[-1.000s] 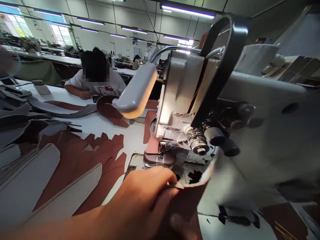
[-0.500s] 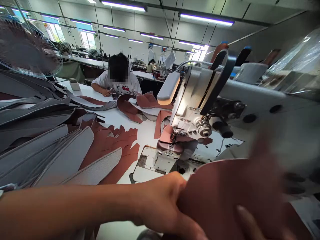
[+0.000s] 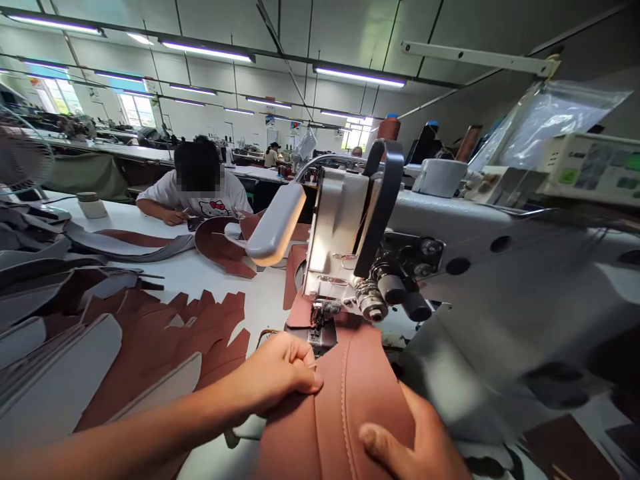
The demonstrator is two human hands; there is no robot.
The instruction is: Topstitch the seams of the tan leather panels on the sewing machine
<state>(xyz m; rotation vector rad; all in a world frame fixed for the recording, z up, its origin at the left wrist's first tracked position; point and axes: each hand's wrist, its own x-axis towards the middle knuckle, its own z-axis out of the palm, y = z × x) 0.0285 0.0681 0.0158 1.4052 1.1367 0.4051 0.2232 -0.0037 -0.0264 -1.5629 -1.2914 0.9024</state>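
Note:
A reddish-brown leather-like panel (image 3: 333, 417) with a stitched seam down its length lies in front of the sewing machine (image 3: 335, 227). Its far end reaches the needle and presser foot (image 3: 320, 319). My left hand (image 3: 285, 367) pinches the panel's left edge close to the needle. On the right edge, my right hand (image 3: 413, 437) grips with the thumb on top and the fingers hidden beneath. Behind the needle, another reddish-brown piece (image 3: 300, 310) shows.
Stacked grey and reddish-brown cut pieces (image 3: 165, 333) cover the left of the white table (image 3: 270, 293). Across it sits a person in a white shirt (image 3: 200, 183). A lamp (image 3: 277, 225) hangs beside the machine head. Thread spools (image 3: 389, 127) and a control box (image 3: 593, 167) stand at right.
The panel, blurred and at the lower right before, now lies flat up against the needle area. My left hand has moved up and left to its edge. The camera view has turned right.

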